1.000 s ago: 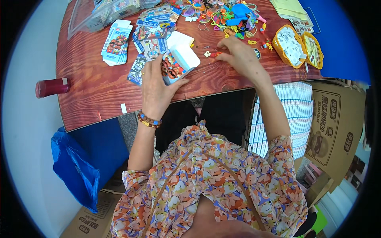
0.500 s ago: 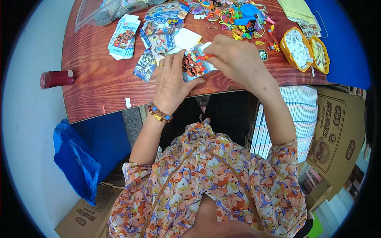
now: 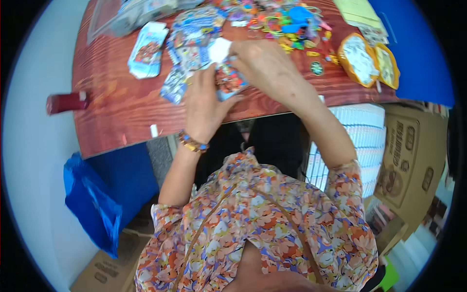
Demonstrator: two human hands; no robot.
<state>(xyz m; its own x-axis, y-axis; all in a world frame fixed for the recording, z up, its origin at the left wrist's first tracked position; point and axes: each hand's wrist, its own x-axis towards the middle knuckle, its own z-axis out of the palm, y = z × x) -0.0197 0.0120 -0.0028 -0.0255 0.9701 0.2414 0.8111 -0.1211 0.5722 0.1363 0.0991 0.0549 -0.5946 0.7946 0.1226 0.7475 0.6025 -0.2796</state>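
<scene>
A small printed box (image 3: 228, 82), blue with a red and brown picture, is held near the table's front edge. My left hand (image 3: 202, 100) closes on its left side, the thumb stretched along the lower edge. Over the box's upper right end my right hand (image 3: 270, 68) is bent, fingers curled together; what they pinch is hidden and blurred. Left of my left hand lies a dark picture card (image 3: 173, 85). A heap of blue packets and cards (image 3: 197, 29) lies beyond it, with a white piece of paper (image 3: 220, 50) beside my right fingertips.
Flat printed boxes (image 3: 147, 51) are stacked at left, near a dark red bottle (image 3: 68, 102). Colourful small toys (image 3: 296, 24) are heaped at the back. Yellow baskets (image 3: 359, 61) hold paper slips at right. White boxes (image 3: 355, 126) and a carton (image 3: 401, 155) stand below.
My right hand has moved left and down over the box's end, covering its raised white flap. The red piece at my right fingertips is now out of sight. The whole view has shifted slightly.
</scene>
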